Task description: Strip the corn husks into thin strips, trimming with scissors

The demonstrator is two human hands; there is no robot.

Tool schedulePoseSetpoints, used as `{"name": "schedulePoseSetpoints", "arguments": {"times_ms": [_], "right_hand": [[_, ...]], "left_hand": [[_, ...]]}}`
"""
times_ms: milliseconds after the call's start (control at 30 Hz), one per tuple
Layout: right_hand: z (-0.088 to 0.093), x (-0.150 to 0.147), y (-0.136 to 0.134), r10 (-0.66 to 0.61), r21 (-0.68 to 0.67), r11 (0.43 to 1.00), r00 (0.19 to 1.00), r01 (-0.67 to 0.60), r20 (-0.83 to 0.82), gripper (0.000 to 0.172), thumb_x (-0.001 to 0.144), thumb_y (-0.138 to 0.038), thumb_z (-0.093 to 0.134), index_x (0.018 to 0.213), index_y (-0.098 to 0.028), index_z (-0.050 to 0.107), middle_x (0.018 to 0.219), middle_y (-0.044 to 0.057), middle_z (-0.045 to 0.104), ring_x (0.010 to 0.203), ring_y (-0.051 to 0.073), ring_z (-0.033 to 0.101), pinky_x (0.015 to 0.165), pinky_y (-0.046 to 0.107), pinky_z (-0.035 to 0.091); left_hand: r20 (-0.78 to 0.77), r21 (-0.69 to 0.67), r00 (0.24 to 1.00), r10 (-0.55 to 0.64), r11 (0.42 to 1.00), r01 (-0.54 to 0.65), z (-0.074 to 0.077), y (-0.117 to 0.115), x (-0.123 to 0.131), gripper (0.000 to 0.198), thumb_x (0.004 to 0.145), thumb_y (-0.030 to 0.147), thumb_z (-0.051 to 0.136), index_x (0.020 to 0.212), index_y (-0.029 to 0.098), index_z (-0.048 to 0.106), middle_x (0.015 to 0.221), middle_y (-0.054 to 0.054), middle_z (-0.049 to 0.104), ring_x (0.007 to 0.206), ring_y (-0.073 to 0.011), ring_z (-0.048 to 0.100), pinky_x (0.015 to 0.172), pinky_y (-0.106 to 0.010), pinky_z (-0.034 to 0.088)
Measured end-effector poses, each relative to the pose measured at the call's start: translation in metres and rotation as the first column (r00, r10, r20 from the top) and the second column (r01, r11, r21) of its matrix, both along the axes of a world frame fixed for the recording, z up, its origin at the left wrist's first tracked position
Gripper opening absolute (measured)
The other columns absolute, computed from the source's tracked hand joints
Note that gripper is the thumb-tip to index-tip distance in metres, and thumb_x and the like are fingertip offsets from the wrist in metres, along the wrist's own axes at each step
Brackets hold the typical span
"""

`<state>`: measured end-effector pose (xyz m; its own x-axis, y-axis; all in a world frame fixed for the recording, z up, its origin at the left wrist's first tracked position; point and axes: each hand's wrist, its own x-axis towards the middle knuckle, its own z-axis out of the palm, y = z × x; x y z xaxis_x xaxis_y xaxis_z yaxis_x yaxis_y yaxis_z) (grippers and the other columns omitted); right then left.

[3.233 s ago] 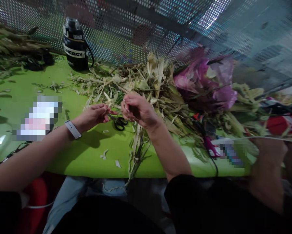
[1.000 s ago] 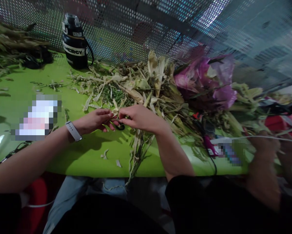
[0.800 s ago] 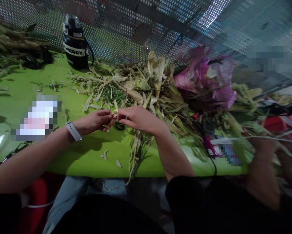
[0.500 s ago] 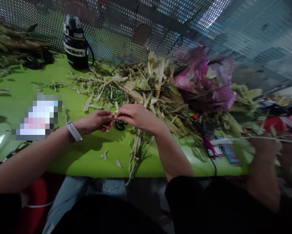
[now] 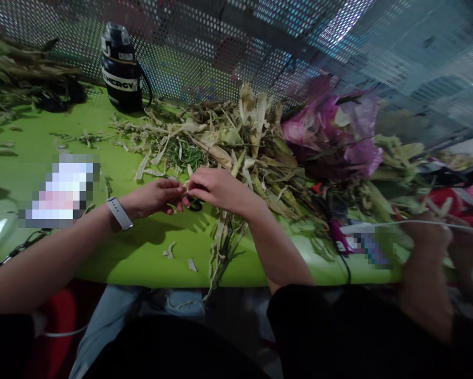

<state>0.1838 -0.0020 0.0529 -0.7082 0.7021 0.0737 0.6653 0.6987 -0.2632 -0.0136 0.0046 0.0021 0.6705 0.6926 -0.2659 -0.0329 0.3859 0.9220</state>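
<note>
Fingertip to fingertip above the green table (image 5: 141,258), my left hand (image 5: 157,197) and my right hand (image 5: 217,189) both pinch a pale strip of corn husk (image 5: 189,171). Most of the strip is hidden behind the fingers. Just below the right fingers a small dark looped object (image 5: 195,205) shows in part; its kind is unclear. Behind the hands lies a heap of dried corn husks (image 5: 220,139) with a tangle of thin green strands (image 5: 184,155). Long husk strips (image 5: 220,239) trail under the right wrist and over the table's front edge.
A black water bottle (image 5: 121,79) stands at the back left. Nearer, a blurred-out phone (image 5: 62,189) lies on the table. Toward the right are a pink plastic bag (image 5: 334,131), a second phone (image 5: 372,250), cables and another person's hand (image 5: 429,234). Perforated metal sheeting (image 5: 189,47) rises behind.
My fingers have shifted slightly around the husk strip, still pinched together at the same spot. The other person's hand at the right has moved a little.
</note>
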Motion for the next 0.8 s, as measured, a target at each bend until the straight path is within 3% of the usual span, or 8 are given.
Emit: {"name": "schedulePoseSetpoints", "arguments": {"times_ms": [267,800], "right_hand": [[-0.0001,-0.0013,-0.0006,-0.015,0.014,1.0,0.999,0.015,-0.047,0.011,0.094,-0.021,0.052,0.089,-0.014,0.06,0.088,0.007,0.06,0.08,0.017,0.052,0.072,0.029,0.036],[0.0018,-0.0006,0.0009,-0.038,0.004,0.999,0.966,0.04,-0.256,0.013,0.094,-0.027,0.052,0.093,-0.017,0.06,0.088,0.005,0.063,0.078,0.016,0.053,0.072,0.028,0.037]], "left_hand": [[0.044,-0.039,0.999,0.015,0.999,-0.013,-0.002,0.0018,-0.001,0.012,0.087,0.024,0.064,0.086,0.012,0.062,0.074,-0.004,0.062,0.056,-0.008,0.054,0.043,-0.018,0.037],[0.113,-0.098,0.993,0.014,0.995,-0.003,-0.0014,0.0031,-0.0011,0.007,0.089,0.014,0.055,0.086,0.011,0.061,0.07,-0.003,0.06,0.052,-0.0061,0.05,0.041,-0.016,0.033]]}}
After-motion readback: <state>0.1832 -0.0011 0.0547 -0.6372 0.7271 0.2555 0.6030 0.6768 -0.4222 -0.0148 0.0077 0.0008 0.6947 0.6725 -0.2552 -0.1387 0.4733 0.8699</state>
